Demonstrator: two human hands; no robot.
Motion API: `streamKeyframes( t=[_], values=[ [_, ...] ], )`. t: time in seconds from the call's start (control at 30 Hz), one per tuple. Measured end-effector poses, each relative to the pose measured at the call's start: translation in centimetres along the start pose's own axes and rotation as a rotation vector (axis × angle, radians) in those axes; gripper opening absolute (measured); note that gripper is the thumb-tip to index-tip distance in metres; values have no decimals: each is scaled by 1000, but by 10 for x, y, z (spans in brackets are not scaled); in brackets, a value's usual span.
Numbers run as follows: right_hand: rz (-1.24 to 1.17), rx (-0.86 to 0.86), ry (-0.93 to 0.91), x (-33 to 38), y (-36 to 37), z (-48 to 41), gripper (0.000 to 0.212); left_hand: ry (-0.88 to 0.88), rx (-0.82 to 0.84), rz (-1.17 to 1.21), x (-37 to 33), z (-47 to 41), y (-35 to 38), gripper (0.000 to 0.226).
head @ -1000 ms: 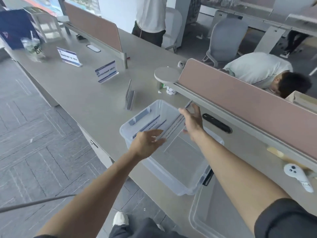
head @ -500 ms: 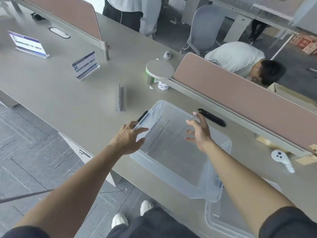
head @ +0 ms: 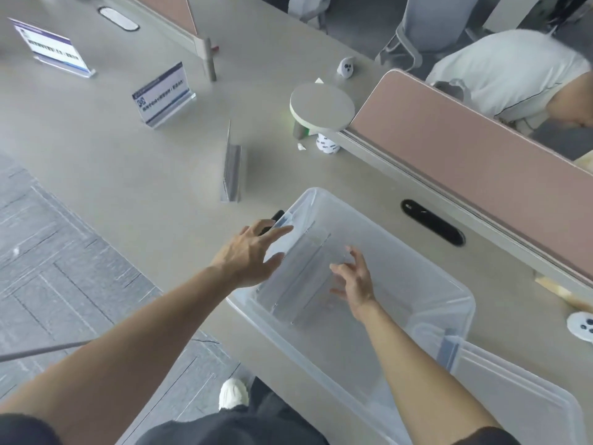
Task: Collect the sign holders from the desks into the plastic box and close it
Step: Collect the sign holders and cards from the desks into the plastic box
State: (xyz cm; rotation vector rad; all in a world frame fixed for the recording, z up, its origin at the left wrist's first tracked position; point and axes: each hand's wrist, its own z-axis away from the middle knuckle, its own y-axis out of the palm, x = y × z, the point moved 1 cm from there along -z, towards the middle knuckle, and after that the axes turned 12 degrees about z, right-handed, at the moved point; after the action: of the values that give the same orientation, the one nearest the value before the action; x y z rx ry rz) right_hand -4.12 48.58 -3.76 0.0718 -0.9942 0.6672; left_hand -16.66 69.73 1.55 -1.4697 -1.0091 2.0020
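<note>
The grey desk (head: 96,149) carries everything, and the clear plastic box (head: 449,290) sits open on its near edge. Behind the box runs a pink divider panel (head: 465,149). Beyond that panel a person in a white shirt (head: 507,65) bends low, beside a grey office chair (head: 426,30). The box's clear lid (head: 529,396) lies just beside its right end, off the box.

The left hand (head: 248,256) reaches over the box's left rim with its fingers straight and spread, gripping nothing. Whether the fingertips touch the rim cannot be told. The right hand (head: 354,277) hovers inside the box with its fingers loosely bent and apart, holding nothing.

Clear sign holders (head: 298,284) lie flat on the box's floor at its left end, under both hands; their number is hard to tell. Three more stand on the desk to the far left of the box. An edge-on sign holder (head: 231,165) is nearest, a blue-printed sign holder (head: 163,94) is farther, and a third sign holder (head: 51,48) is farthest.

A round grey stand (head: 322,106) is behind the box at the panel's end. A black cable slot (head: 431,226) lies between the box and the panel. One white controller (head: 582,326) rests right of the box, another white controller (head: 346,67) far behind it.
</note>
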Motion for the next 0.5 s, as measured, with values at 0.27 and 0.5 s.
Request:
streamKeyframes(
  t=[0.27, 0.5],
  values=[
    [26, 14, -12, -19, 1, -25, 75, -35, 27, 51, 10, -5, 9, 59],
    [159, 30, 72, -17, -22, -29, 45, -13, -22, 96, 15, -6, 14, 57]
  ],
)
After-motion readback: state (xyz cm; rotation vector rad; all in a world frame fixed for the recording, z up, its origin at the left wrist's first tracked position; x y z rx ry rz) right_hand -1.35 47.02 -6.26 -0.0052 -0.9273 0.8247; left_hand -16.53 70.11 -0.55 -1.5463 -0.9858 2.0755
